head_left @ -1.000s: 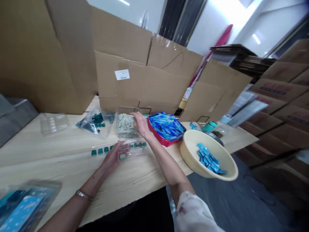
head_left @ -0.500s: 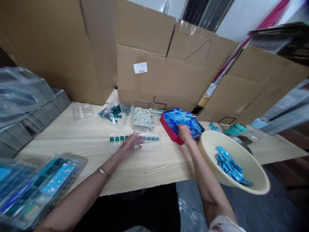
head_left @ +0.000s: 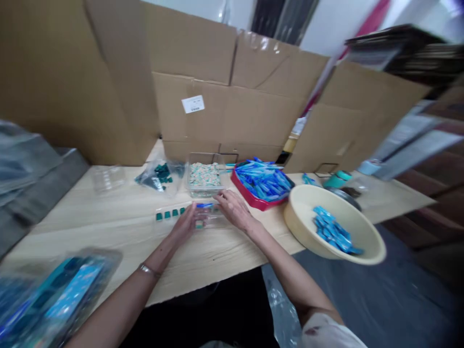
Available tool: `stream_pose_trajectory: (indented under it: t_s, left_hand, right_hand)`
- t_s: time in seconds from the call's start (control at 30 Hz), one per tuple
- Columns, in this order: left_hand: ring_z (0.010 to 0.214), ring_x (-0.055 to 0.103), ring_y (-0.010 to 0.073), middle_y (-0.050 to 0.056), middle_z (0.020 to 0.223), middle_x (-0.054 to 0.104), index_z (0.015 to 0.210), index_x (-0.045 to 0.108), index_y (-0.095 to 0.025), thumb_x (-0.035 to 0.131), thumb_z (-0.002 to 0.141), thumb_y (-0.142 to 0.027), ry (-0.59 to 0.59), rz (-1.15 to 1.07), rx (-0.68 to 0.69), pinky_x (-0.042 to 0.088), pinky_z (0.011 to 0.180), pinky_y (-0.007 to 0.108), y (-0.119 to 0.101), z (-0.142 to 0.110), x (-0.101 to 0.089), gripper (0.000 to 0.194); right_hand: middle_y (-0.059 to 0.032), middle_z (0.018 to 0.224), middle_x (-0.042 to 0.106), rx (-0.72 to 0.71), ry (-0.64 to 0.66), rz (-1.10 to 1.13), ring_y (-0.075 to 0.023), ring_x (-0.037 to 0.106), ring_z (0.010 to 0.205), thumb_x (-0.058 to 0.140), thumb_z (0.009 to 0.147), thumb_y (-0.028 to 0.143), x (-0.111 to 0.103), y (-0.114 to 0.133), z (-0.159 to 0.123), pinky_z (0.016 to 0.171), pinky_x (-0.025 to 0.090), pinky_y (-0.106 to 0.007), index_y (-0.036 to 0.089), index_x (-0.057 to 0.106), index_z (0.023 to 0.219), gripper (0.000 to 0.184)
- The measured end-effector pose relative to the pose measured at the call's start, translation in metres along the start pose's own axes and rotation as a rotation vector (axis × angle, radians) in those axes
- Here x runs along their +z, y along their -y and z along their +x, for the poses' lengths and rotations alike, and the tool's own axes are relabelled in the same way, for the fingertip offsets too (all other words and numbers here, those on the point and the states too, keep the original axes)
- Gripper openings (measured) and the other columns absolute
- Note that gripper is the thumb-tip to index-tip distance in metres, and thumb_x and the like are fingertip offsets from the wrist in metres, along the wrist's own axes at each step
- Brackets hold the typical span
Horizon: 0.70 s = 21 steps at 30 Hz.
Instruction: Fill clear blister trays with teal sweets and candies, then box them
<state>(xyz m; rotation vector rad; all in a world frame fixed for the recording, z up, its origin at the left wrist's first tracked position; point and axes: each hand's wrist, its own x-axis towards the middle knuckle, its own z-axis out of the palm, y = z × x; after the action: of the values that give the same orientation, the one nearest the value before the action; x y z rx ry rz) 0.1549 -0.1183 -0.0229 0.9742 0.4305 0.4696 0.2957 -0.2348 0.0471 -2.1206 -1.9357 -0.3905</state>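
Observation:
A clear plastic tray [head_left: 221, 223] lies on the table, with a row of dark green square pieces [head_left: 167, 214] along its far side and a small pale eraser-like piece [head_left: 199, 224] nearer me. My left hand [head_left: 185, 223] grips the tray at its middle, fingers partly seen through the plastic. A blue pen [head_left: 205, 205] spans the gap between my hands, over the tray. Bent over the tray's right part, my right hand [head_left: 235, 209] has its fingertips at the pen's right end; the exact grip is blurred.
Behind stand a clear box of small pale pieces [head_left: 206, 175], a bag of green pieces [head_left: 162, 175] and a red tray [head_left: 250, 197] of blue pens. A cream basin [head_left: 295, 215] with blue packets is at right. Filled packs [head_left: 68, 290] lie front left; cardboard [head_left: 195, 121] walls the back.
My right hand has come left from the red pen tray to the clear tray. A blue pen now shows between my hands. The view has shifted slightly rightward.

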Motion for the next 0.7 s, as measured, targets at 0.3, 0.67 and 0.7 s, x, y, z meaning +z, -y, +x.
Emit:
stream_pose_trajectory:
  t_s: [0.3, 0.67, 0.7]
  left_hand:
    - [0.083, 0.067, 0.0197, 0.008, 0.094, 0.071, 0.096, 0.063, -0.015, 0.054, 0.082, -0.046, -0.085, 0.031, -0.135, 0.048, 0.059, 0.024, -0.003, 0.004, -0.002, 0.035]
    - [0.078, 0.066, 0.0202, 0.012, 0.094, 0.071, 0.095, 0.063, -0.012, 0.064, 0.074, -0.047, -0.095, 0.023, -0.13, 0.045, 0.057, 0.024, -0.003, 0.004, 0.0, 0.04]
    - [0.079, 0.066, 0.0201, 0.012, 0.095, 0.071, 0.096, 0.063, -0.013, 0.063, 0.075, -0.046, -0.098, 0.022, -0.124, 0.045, 0.057, 0.024, -0.002, 0.005, 0.0, 0.039]
  right_hand:
    - [-0.025, 0.098, 0.066, 0.985, 0.519, -0.395, -0.0291, 0.064, 0.091, 0.052, 0.077, 0.004, -0.098, -0.152, -0.128, 0.073, 0.048, -0.033, 0.005, 0.067, 0.098, 0.025]
    - [-0.0166, 0.09, 0.071, 0.989, 0.564, -0.24, -0.0227, 0.066, 0.081, 0.061, 0.061, 0.004, -0.07, -0.217, -0.188, 0.07, 0.047, -0.024, 0.007, 0.072, 0.086, 0.027]
    - [-0.0156, 0.092, 0.071, 0.973, 0.524, -0.232, -0.0217, 0.066, 0.082, 0.059, 0.062, 0.003, -0.071, -0.218, -0.189, 0.07, 0.046, -0.023, 0.008, 0.072, 0.087, 0.028]
